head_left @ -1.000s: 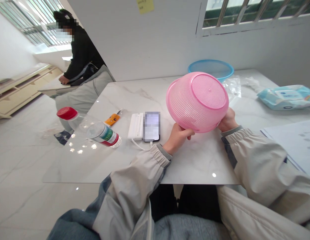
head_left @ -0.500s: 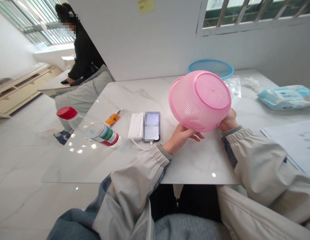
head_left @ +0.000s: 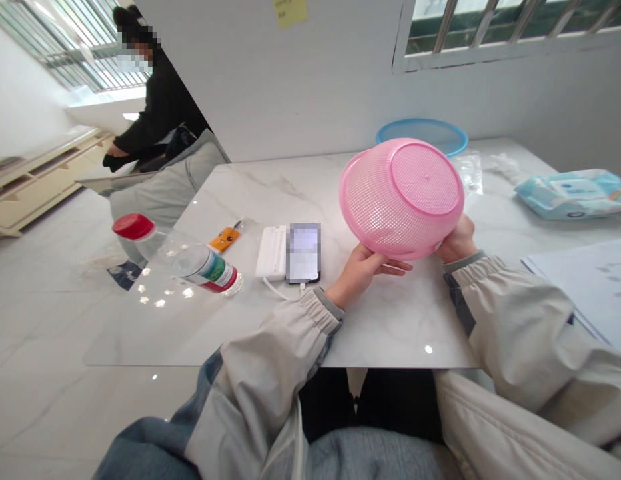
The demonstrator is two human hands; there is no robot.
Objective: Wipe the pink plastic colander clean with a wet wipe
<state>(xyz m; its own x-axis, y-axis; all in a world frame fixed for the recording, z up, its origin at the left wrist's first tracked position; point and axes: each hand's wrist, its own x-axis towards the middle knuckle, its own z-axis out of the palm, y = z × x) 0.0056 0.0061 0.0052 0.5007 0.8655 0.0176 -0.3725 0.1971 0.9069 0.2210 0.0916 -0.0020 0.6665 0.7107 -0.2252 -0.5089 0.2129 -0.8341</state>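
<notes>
In the head view, you hold the pink basket above the near part of the table, apart from its surface; it is tilted, and its round base is turned upward and toward you. Your left hand touches the lower rim with the thumb side, while its other fingers are stretched out below; I cannot tell if it pinches the rim firmly. Your right hand is closed on the right side of the rim, with its fingertips hidden behind the basket. Beyond it, the blue basket is near the wall, partly covered by the pink one, and a clear plastic bag lies just beside it. To the left of your left hand lie the phone and the white power bank, side by side, then the orange tag and the clear bottle with a red cap. On the right side are the pack of wipes and, nearer to you, the papers. Another person sits in the background at the left.
</notes>
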